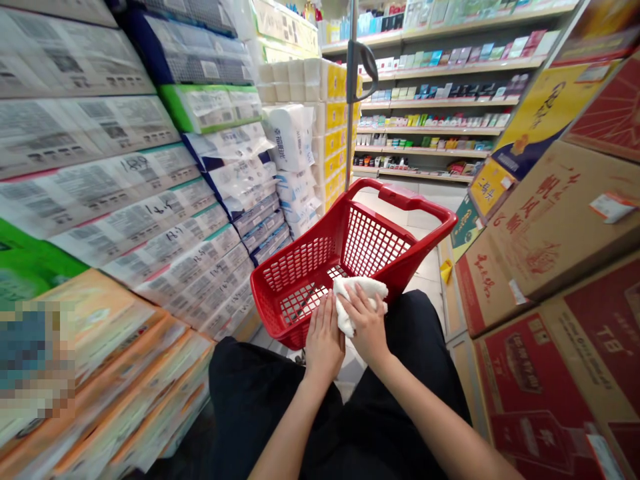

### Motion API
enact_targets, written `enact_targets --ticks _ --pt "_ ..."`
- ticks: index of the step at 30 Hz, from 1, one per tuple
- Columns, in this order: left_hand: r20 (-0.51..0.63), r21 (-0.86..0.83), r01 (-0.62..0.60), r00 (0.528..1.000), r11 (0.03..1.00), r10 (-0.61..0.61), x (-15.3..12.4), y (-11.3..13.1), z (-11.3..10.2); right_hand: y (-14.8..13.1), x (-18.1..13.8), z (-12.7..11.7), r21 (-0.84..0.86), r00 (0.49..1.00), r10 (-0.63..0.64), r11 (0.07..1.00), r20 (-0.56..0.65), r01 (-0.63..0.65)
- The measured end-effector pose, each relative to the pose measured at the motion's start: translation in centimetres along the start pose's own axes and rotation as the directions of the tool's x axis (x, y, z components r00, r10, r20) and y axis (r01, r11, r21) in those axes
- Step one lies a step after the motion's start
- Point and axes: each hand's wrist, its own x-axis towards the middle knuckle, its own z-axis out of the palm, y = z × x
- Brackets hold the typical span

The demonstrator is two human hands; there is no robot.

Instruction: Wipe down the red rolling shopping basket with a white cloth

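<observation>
A red plastic shopping basket (265, 308) with perforated walls and a long red handle (400, 197) stands between my knees. Fingers stretched and lying together, my left hand (324, 339) rests against its near rim. Just beside it, my right hand (369, 325) presses a folded white cloth (373, 288) onto the rim on the right. The cloth bunches under the palm and hides that part of the edge. Through the basket's slotted bottom (305, 303) the floor shows, and no goods are visible inside.
Stacked tissue packs (165, 220) rise close on the left, with orange-wrapped packs (135, 373) lower down. Cardboard cartons (560, 213) are piled close on the right. A metal pole with a grey hook-shaped handle (367, 67) stands ahead, before shelves (435, 103) of small boxed goods.
</observation>
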Motion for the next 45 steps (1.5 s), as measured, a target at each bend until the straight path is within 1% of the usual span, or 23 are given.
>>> enact_targets --ticks 1,3,5,7,9,11,13,14,16,17,19,24,26,27,28,30,33,37,39,40,42,43,45 --pt "-0.002 -0.004 -0.005 1.000 1.000 0.005 0.0 0.0 0.0 -0.2 -0.1 0.1 0.000 1.000 -0.012 1.000 0.005 0.012" --pt "-0.003 -0.006 -0.003 1.000 1.000 0.003 0.0 0.0 -0.1 0.4 -0.1 -0.2 -0.009 0.999 -0.051 0.999 0.012 0.051" --pt "0.002 0.001 0.006 1.000 1.000 -0.006 0.1 0.0 -0.1 2.1 0.2 -0.9 -0.033 0.995 -0.096 0.995 0.025 0.097" --pt "0.007 0.013 0.013 1.000 1.000 -0.013 0.2 0.2 -0.2 4.5 0.7 -2.0 -0.081 0.992 -0.119 0.989 0.030 0.121" --pt "0.012 0.026 0.015 1.000 1.000 -0.015 0.3 0.2 -0.2 7.3 1.3 -3.5 -0.146 0.995 -0.101 0.984 0.009 0.101" --pt "0.015 0.036 0.017 1.000 0.999 -0.018 0.3 0.3 -0.2 10.0 2.0 -5.1 -0.208 0.998 -0.055 0.977 -0.043 0.045" --pt "0.012 0.040 0.018 1.000 0.999 -0.019 0.3 0.3 -0.2 11.9 2.5 -6.2 -0.255 0.995 -0.011 0.967 -0.103 -0.016" --pt "0.010 0.038 0.019 1.000 0.999 -0.019 0.3 0.3 -0.2 12.4 2.7 -6.5 -0.269 0.992 0.009 0.962 -0.129 -0.044" --pt "0.005 0.028 0.019 1.000 0.999 -0.019 0.3 0.3 -0.1 12.3 2.7 -6.3 -0.273 0.985 0.050 0.957 -0.162 -0.094" --pt "0.003 0.022 0.018 1.000 1.000 -0.018 0.3 0.3 -0.1 11.7 2.5 -5.8 -0.262 0.983 0.069 0.958 -0.169 -0.112" --pt "-0.003 0.011 0.018 1.000 1.000 -0.018 0.2 0.3 -0.2 9.4 2.0 -4.4 -0.221 0.984 0.089 0.967 -0.157 -0.123" --pt "-0.005 -0.006 -0.001 1.000 1.000 0.001 0.1 0.0 -0.2 1.9 -0.2 -0.5 -0.075 0.999 0.008 0.997 -0.033 -0.010" --pt "-0.003 -0.011 -0.013 1.000 1.000 0.013 0.0 -0.1 -0.1 0.2 -0.8 0.3 -0.028 1.000 -0.012 1.000 -0.012 0.011" --pt "-0.001 -0.010 -0.014 1.000 1.000 0.014 0.0 -0.2 -0.1 -0.2 -0.9 0.5 -0.016 1.000 -0.020 1.000 -0.004 0.020" --pt "0.004 -0.006 -0.013 1.000 1.000 0.013 0.0 -0.2 -0.1 -0.1 -0.9 0.4 -0.013 1.000 -0.031 0.999 0.003 0.031" --pt "0.017 0.011 -0.001 1.000 1.000 0.000 0.1 -0.1 -0.2 1.1 -0.6 -0.2 -0.028 0.997 -0.070 0.997 0.024 0.070" --pt "0.026 0.041 0.005 1.000 0.999 -0.007 0.2 0.1 -0.3 5.0 0.5 -2.3 -0.099 0.996 -0.090 0.991 0.026 0.092" --pt "0.012 0.053 0.006 1.000 0.999 -0.007 0.3 0.2 -0.2 11.0 2.6 -5.9 -0.241 0.998 -0.016 0.971 -0.063 0.000" --pt "0.009 0.052 0.010 1.000 0.999 -0.011 0.4 0.2 -0.1 12.8 3.3 -7.0 -0.281 0.995 0.021 0.958 -0.102 -0.049" --pt "0.011 0.052 0.012 1.000 0.999 -0.013 0.3 0.2 0.0 13.2 3.5 -7.1 -0.292 0.992 0.042 0.953 -0.116 -0.075" --pt "0.018 0.054 0.015 1.000 0.998 -0.016 0.3 0.2 0.2 12.7 3.5 -6.7 -0.300 0.987 0.089 0.946 -0.131 -0.125" --pt "0.023 0.055 0.015 1.000 0.998 -0.016 0.3 0.2 0.2 11.9 3.3 -6.1 -0.295 0.986 0.108 0.945 -0.131 -0.143" --pt "0.031 0.053 0.014 0.999 0.998 -0.016 0.2 0.2 0.3 9.3 2.6 -4.5 -0.261 0.987 0.120 0.955 -0.103 -0.143"
